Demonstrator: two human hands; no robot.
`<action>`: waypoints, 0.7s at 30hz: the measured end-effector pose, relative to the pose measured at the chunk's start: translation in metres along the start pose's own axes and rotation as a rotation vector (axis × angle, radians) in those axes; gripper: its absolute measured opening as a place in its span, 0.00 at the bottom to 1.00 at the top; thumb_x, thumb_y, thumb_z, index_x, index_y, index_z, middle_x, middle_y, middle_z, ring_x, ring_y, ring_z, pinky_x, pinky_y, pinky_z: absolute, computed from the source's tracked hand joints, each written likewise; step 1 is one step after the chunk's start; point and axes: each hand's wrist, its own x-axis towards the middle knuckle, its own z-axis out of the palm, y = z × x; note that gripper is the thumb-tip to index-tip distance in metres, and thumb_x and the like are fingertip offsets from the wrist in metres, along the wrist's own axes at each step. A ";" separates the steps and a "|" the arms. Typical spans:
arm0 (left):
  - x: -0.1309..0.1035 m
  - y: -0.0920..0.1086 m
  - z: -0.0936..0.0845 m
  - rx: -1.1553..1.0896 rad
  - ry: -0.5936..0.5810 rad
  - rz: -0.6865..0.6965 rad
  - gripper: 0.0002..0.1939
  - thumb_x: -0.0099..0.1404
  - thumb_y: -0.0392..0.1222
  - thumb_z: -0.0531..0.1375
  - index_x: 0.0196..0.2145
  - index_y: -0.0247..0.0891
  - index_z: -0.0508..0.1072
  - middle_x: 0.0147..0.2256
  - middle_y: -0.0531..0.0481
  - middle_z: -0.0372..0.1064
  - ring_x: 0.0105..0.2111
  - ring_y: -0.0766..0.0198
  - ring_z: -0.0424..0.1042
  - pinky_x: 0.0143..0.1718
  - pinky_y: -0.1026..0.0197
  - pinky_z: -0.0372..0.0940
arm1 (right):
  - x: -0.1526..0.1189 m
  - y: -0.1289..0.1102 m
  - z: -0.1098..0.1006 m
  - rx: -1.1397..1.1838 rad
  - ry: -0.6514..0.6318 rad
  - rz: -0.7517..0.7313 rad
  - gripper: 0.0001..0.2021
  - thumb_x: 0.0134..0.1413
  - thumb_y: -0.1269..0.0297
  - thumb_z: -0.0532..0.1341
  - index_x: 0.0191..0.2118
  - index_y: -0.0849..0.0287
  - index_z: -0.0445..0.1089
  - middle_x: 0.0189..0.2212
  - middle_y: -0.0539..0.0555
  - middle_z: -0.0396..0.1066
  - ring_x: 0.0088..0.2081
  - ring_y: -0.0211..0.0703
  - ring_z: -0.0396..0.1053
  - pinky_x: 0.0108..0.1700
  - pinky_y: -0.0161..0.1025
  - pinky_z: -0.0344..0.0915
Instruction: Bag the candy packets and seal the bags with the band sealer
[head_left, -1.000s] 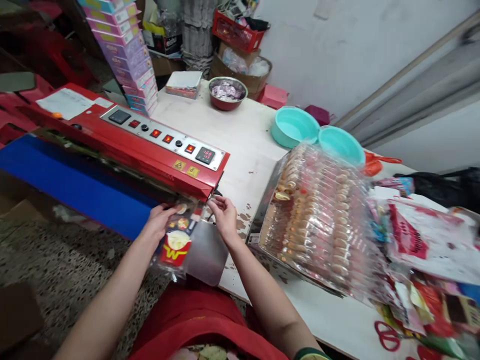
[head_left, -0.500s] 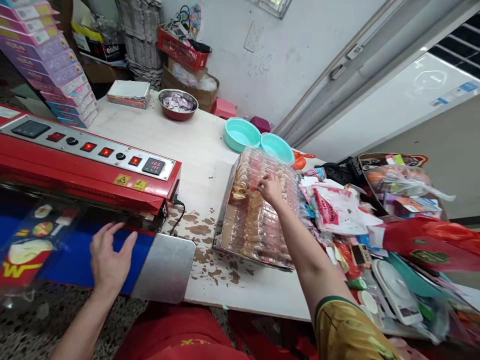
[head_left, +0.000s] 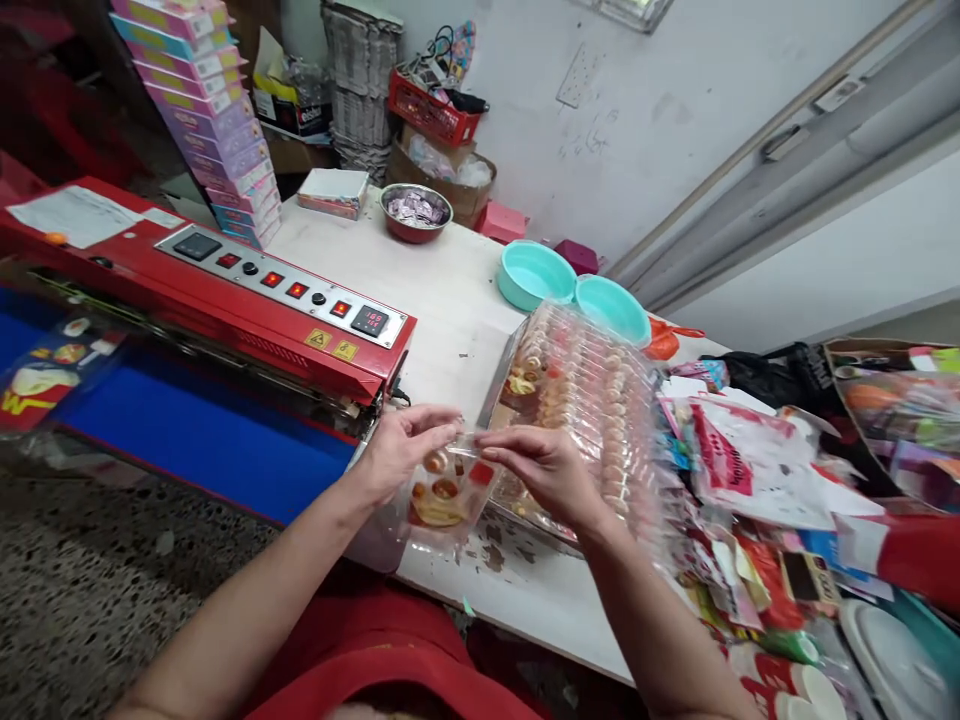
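A clear plastic bag [head_left: 442, 500] with small toy-food-like pieces inside hangs between my two hands. My left hand [head_left: 401, 450] pinches its top edge on the left; my right hand [head_left: 544, 468] pinches the same edge on the right. Just beyond, a cardboard box [head_left: 501, 385] holds rows of similar filled clear bags [head_left: 592, 390], packed upright. To the left stands a red sealing machine [head_left: 300, 370] with lit switches and a blue conveyor belt [head_left: 202, 425]. Another filled bag [head_left: 52, 375], with a red and yellow piece, lies on the belt's far left.
Two turquoise basins [head_left: 536, 275] and a metal bowl of small packets [head_left: 416, 210] stand at the back of the table. A tall stack of boxes [head_left: 225, 130] rises behind the machine. Mixed packaging and a white scale [head_left: 896, 650] crowd the right side.
My right hand has drawn a filled bag from the box and brought it left. My left hand has moved from over the belt to grip the bag's top. The view has shifted left.
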 end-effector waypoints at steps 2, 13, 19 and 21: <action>-0.001 -0.008 -0.009 -0.119 0.091 -0.128 0.17 0.50 0.46 0.69 0.35 0.32 0.78 0.35 0.42 0.77 0.35 0.59 0.75 0.37 0.61 0.68 | 0.003 0.016 0.025 0.121 0.000 0.096 0.06 0.51 0.60 0.67 0.35 0.51 0.79 0.35 0.52 0.79 0.37 0.46 0.77 0.43 0.41 0.74; 0.005 -0.069 -0.091 -0.239 0.540 -0.260 0.20 0.39 0.48 0.73 0.25 0.32 0.72 0.20 0.50 0.71 0.18 0.67 0.68 0.21 0.65 0.64 | 0.041 0.083 0.149 0.665 0.217 0.548 0.22 0.29 0.58 0.74 0.34 0.59 0.73 0.25 0.53 0.77 0.28 0.45 0.75 0.32 0.41 0.71; -0.001 -0.062 -0.140 -0.170 0.581 -0.371 0.25 0.38 0.37 0.73 0.35 0.32 0.70 0.26 0.45 0.75 0.23 0.60 0.74 0.24 0.63 0.67 | 0.080 0.096 0.197 0.731 0.278 0.623 0.25 0.25 0.56 0.74 0.33 0.61 0.69 0.25 0.53 0.75 0.25 0.42 0.71 0.27 0.38 0.67; -0.001 -0.061 -0.155 -0.167 0.673 -0.325 0.24 0.39 0.35 0.72 0.35 0.34 0.69 0.24 0.47 0.74 0.22 0.59 0.74 0.26 0.61 0.68 | 0.083 0.092 0.195 0.638 0.310 0.540 0.25 0.31 0.52 0.72 0.36 0.60 0.69 0.27 0.53 0.75 0.28 0.43 0.71 0.31 0.40 0.69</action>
